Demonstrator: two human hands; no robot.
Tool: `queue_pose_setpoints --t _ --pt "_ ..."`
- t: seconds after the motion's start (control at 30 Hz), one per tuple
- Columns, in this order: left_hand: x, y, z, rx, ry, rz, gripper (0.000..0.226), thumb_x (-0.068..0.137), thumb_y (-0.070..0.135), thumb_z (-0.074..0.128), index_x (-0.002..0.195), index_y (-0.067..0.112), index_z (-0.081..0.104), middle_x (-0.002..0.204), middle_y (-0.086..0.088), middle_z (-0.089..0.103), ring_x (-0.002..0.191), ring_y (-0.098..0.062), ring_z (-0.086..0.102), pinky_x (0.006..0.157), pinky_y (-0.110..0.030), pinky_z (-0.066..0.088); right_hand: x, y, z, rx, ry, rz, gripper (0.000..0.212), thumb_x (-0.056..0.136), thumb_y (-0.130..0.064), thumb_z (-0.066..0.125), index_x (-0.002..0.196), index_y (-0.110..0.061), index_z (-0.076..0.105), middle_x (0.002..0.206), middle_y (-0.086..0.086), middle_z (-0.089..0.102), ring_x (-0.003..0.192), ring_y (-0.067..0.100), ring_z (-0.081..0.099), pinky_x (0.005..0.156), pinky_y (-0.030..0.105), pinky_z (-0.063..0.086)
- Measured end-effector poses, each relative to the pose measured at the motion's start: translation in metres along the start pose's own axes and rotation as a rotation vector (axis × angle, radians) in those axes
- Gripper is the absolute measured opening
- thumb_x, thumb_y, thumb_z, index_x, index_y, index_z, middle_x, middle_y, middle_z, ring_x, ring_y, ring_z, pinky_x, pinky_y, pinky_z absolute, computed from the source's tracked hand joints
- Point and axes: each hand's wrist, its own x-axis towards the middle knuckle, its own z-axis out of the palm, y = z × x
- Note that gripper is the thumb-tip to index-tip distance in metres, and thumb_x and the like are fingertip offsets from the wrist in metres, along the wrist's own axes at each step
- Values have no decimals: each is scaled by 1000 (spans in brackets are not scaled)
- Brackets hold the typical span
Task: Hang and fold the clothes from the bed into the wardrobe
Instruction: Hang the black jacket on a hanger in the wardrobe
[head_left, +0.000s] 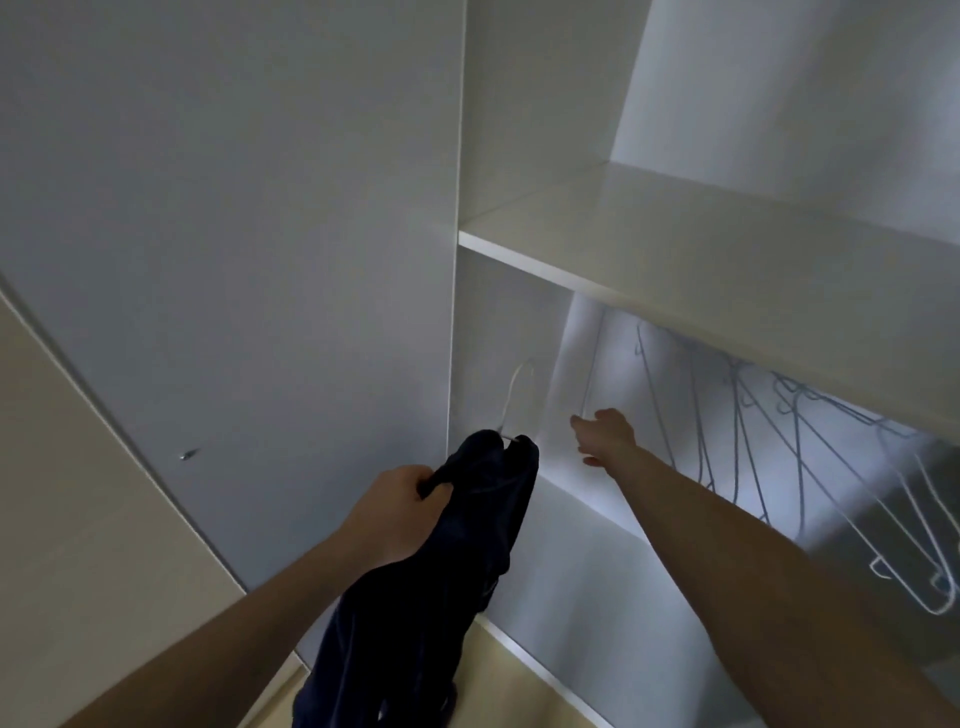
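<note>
Wardrobe (519, 156) first — white, its door swung open on the left, a shelf (701, 244) running across and the hanging space beneath it. Under that shelf a row of bare wire hangers (753, 415) slants off to the right, all hooked, I take it, on a rail hidden behind the shelf's front edge.

Lower left, the dark garment (441, 597) hangs long and nearly straight down from the left hand (400, 514), whose fingers are curled tight around the bunched fabric near its top. A pale hanger hook (517, 389) rises out of the garment's collar, pointing up and slightly right toward the inside of the wardrobe. So the garment's long axis is vertical, and the hook stands above and just beyond the grip, on the wardrobe side.

The right hand (605, 434) reaches deeper in, higher than the left and to the hook's right. It holds nothing; fingers look loosely spread near the leftmost hanger, though the dim light makes contact hard to judge. It is the hand nearer the rail — the hook must travel up and right to get there.
</note>
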Motion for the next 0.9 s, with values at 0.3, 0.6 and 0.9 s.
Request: queue_pose_setpoints --t 0.3,0.6,0.9 --pt "70 9 17 -53 21 14 37 101 36 53 71 15 55 58 4 53 44 -5 45 44 -18 33 66 1 9 -85 89 23 41 99 -27 59 128 3 64 111 20 72 73 27 71 72 44 65" --pt "114 22 32 -142 18 65 36 102 31 55 71 13 58 55 4 52 42 -3 46 43 -14 33 73 21 -2 20 208 36 30 98 -26 54 87 -5 72 85 15 74 75 34 73 76 51 64" --pt "126 28 46 -151 -14 96 39 102 33 53 67 18 51 54 8 49 44 -4 44 48 -21 33 21 12 -18 14 286 -90 26 100 -23 53 87 -10 72 77 5 75 76 21 71 62 24 47"
